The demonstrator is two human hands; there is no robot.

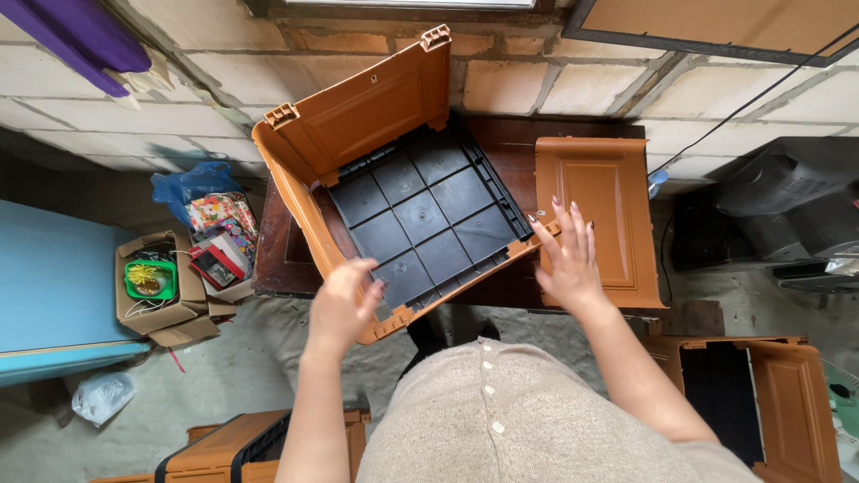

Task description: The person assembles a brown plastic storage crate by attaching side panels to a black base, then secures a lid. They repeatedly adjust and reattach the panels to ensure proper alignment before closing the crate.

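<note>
A beige buttoned garment [528, 420] fills the lower middle of the view, and part of the floor beneath is hidden by it. Just beyond it, an orange plastic drawer frame with a black gridded base [420, 215] is seen tilted on a dark wooden table [277, 259]. The left hand [344, 304] is laid on the frame's near orange edge, fingers curled loosely over it; whether the edge is truly gripped cannot be told, since the fingertips are partly hidden. The right hand [565, 255] is spread flat, fingers wide, against the frame's right corner. Right of the frame, a loose orange panel [607, 215] is laid on the table. Further right and nearer, another orange unit [778, 402] is cut off by the picture's edge. Left of the frame, an open cardboard box [161, 295] with a green item inside is seen on the floor, with bright printed packages [219, 233] and a blue plastic bag [192, 183] behind it.
</note>
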